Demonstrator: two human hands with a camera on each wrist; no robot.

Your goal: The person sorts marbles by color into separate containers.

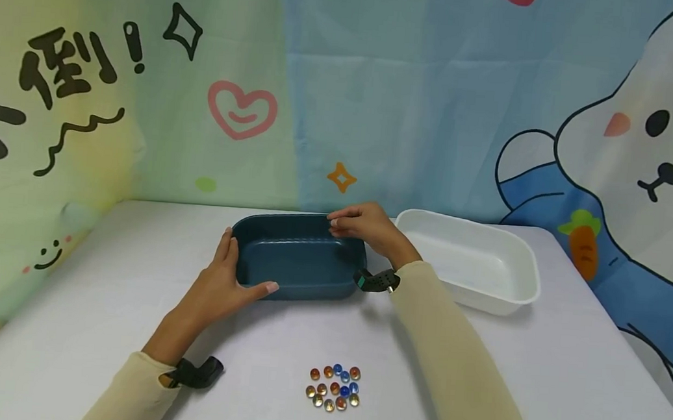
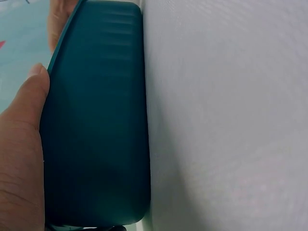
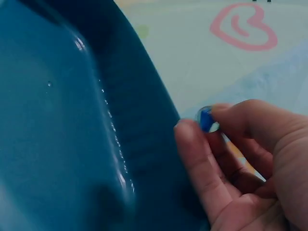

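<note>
fingers first, head view: right hand in a narrow pinch at the far right rim of a dark teal tray; contents unclear here. left hand spread, fingers along the tray's left side, thumb at the near side. loose marbles lie near; white tray to the right.

left wrist view: thumb against the teal rim.

right wrist view: thumb and finger pinch a clear-and-blue marble beside the rim. step in hand, likely: delivering it to the teal tray. next move seems to need the pinch well inside the rim, then parted fingertips.
</note>
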